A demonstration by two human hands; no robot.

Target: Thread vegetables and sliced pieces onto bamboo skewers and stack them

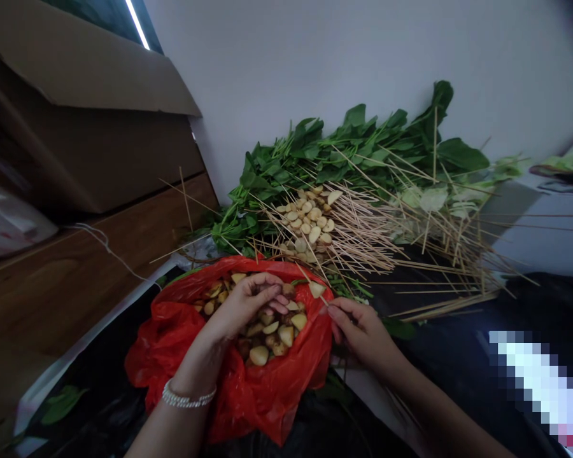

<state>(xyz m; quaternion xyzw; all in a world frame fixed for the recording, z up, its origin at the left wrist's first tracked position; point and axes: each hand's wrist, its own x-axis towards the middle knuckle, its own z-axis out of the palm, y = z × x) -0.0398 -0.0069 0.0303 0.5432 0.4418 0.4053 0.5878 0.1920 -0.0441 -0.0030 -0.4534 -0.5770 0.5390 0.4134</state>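
Observation:
My right hand (356,324) pinches a thin wooden skewer (323,299) with a pale potato piece (316,289) threaded on it, at the right rim of a red plastic bag (267,388). The bag gapes and holds many cut potato pieces (259,355), some with brown skin. Over its opening hovers my left hand (260,296), fingers loosely curved and somewhat apart, close to the potatoes. I see nothing held in it, though the palm side is partly hidden. A beaded bracelet circles the left wrist.
Behind the bag lies a pile of potato skewers (310,222), their sticks (367,229) pointing right. Leafy green stems (363,140) line the wall. Pale cabbage-like leaves on skewers (432,198) spread at right. A cardboard box (95,140) stands left, with black plastic sheeting (100,388) below.

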